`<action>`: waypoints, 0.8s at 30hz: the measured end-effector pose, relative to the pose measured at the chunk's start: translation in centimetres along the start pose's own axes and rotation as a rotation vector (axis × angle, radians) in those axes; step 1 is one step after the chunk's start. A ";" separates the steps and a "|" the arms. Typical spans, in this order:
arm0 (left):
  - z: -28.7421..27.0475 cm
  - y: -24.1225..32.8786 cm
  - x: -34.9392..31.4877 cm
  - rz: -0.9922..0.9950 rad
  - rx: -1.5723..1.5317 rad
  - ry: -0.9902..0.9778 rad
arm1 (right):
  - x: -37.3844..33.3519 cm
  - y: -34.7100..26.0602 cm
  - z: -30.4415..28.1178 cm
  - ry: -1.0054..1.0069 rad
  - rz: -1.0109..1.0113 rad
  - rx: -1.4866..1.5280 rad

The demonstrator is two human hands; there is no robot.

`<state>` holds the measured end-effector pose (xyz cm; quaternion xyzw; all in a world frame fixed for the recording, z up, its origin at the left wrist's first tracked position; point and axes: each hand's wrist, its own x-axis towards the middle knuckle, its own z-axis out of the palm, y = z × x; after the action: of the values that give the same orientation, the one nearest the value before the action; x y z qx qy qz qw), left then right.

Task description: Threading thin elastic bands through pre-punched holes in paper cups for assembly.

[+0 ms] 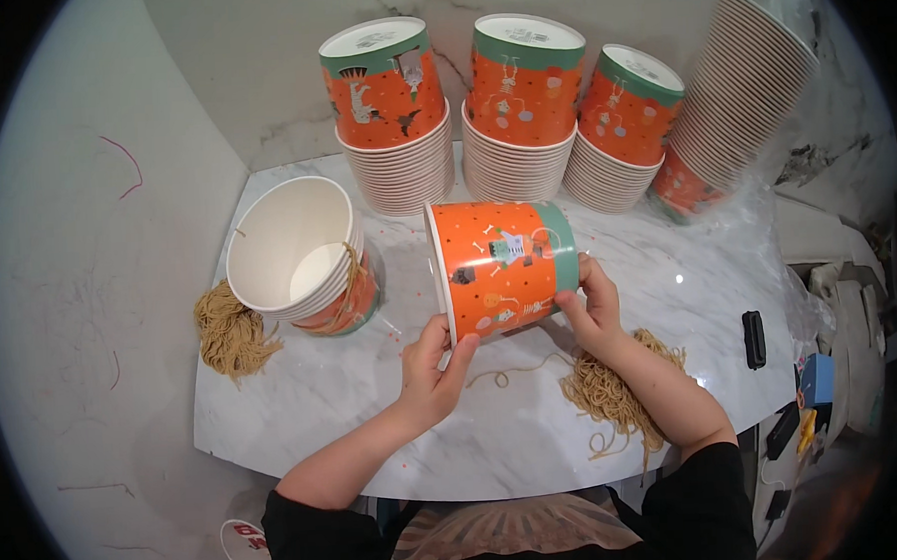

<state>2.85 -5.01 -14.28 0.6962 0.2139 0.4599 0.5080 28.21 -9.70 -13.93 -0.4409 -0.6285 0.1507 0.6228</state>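
An orange paper bucket (508,267) with a green base band and small printed figures lies on its side in the air over the table, its white rim facing left. My left hand (435,376) grips it at the lower part of the rim. At the green base end, my right hand (592,309) holds it with thumb and fingers. Below my right forearm lies a loose pile of tan cord (614,393), one strand trailing left. Left of my hands stands a short nested stack of open buckets (292,247), with a tan cord hanging over its rim.
Along the back wall stand several tall stacks of upturned buckets (399,167), and a leaning stack (745,87) in clear plastic. A second tan cord bundle (232,329) lies at the left edge. A black object (753,340) sits on the marble table (355,424) at right.
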 end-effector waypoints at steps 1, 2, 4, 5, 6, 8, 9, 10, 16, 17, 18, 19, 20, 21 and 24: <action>-0.2 0.3 -0.1 -0.048 -0.014 -0.028 | -0.1 -0.2 -0.1 -0.033 -0.037 -0.031; -0.1 0.7 -0.1 -0.052 -0.016 -0.026 | -0.2 -0.1 -0.2 -0.036 -0.033 -0.031; 0.0 1.5 0.0 -0.049 -0.146 0.033 | -0.4 0.0 -0.5 -0.089 -0.135 -0.140; -0.1 1.8 0.0 -0.052 -0.146 0.037 | -0.5 0.0 -0.4 -0.094 -0.132 -0.138; -0.2 2.1 -0.1 -0.072 -0.201 0.039 | -0.6 -0.1 -0.4 -0.099 -0.182 -0.199; -0.5 2.9 -0.1 -0.094 -0.248 0.049 | -0.4 -0.3 -0.2 -0.107 -0.234 -0.249; -0.4 3.2 -0.1 -0.088 -0.265 0.068 | -0.1 -0.5 -0.3 -0.124 -0.275 -0.296; -0.4 3.4 0.0 -0.081 -0.283 0.084 | 0.1 -0.7 -0.3 -0.140 -0.317 -0.345; -0.5 3.2 -0.1 -0.120 -0.293 0.090 | 0.3 -0.7 -0.1 -0.135 -0.244 -0.400; -0.5 2.9 -0.1 -0.118 -0.296 0.087 | 0.2 -0.6 -0.1 -0.133 -0.244 -0.404; -0.5 2.6 -0.3 -0.121 -0.288 0.070 | 0.1 -0.4 -0.1 -0.116 -0.229 -0.408; -0.5 2.5 -0.4 -0.125 -0.279 0.053 | 0.0 -0.2 -0.1 -0.098 -0.214 -0.411; -0.6 2.5 -0.5 -0.123 -0.281 0.050 | 0.0 -0.1 -0.3 -0.097 -0.215 -0.413; -0.8 2.7 -0.6 -0.146 -0.277 0.002 | 0.0 0.0 -0.4 -0.095 -0.197 -0.403; -0.7 2.7 -0.7 -0.157 -0.298 -0.026 | 0.2 -0.2 -0.4 -0.099 -0.144 -0.384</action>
<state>1.46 -6.25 -12.07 0.6003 0.1906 0.4363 0.6426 28.53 -9.80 -13.54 -0.4974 -0.7056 0.0047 0.5047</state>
